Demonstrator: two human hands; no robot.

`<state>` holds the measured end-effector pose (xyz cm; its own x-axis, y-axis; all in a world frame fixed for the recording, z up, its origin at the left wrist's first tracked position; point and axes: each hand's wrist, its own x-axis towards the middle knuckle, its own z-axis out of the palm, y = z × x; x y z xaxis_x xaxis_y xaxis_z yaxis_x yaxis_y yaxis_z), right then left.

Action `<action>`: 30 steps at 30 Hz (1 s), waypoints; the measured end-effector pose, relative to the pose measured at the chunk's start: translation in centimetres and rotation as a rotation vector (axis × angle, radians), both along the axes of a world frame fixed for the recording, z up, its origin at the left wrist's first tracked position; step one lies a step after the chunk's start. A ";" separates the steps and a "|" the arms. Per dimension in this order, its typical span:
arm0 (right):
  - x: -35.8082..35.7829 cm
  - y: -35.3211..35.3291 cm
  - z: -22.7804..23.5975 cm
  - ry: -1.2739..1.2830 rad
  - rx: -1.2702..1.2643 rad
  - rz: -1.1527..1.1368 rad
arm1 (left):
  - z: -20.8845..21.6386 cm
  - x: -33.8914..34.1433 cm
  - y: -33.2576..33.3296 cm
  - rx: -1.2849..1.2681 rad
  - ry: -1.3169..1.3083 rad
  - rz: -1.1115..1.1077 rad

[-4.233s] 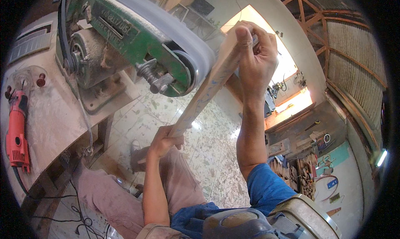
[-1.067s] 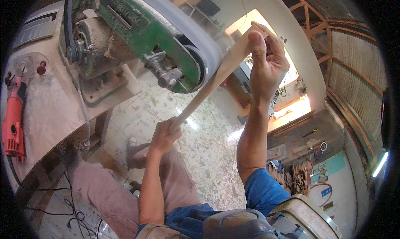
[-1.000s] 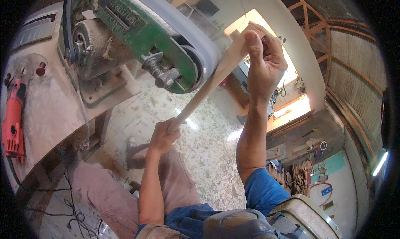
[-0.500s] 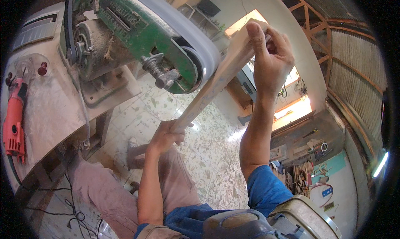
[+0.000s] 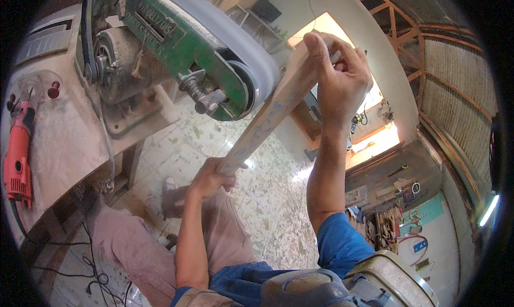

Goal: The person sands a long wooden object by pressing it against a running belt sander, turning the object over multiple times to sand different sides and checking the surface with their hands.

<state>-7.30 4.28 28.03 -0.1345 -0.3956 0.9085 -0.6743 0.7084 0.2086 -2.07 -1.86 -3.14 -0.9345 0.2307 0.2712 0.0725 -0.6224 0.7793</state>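
Note:
A long pale piece of wood (image 5: 267,119) with bluish marks on its face slants up from lower left to upper right. My left hand (image 5: 212,177) is closed round its lower end. At the upper, wider end my right hand (image 5: 342,74) grips it, thumb on the near side and fingers curled over the far edge. The green belt sander (image 5: 176,44) stands to the left, its grey belt (image 5: 262,61) blurred as if running. The wood's left edge lies against or very near the belt's rounded end; exact contact I cannot tell.
A dusty workbench (image 5: 69,141) carries the sander's motor (image 5: 115,61) and a red power tool (image 5: 20,152) at the left. Black cables (image 5: 96,277) lie on the floor below. A speckled tiled floor (image 5: 273,200) spreads beneath my arms. Shelves with tools (image 5: 391,200) stand at the right.
The wood has rolled so its blue-marked face shows more. My right hand has shifted slightly left and tilted with it; my left hand stays nearly in place.

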 end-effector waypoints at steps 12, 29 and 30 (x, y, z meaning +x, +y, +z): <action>0.8 -1.0 0.6 -0.001 -0.074 0.008 | 0.6 0.1 -1.0 0.034 0.004 -0.069; 1.5 -0.4 -1.0 0.093 -0.009 -0.115 | -1.5 -0.1 -0.3 0.108 0.024 -0.186; 1.6 -0.5 -1.2 0.089 -0.004 -0.109 | -1.8 -0.2 -0.5 0.105 0.030 -0.186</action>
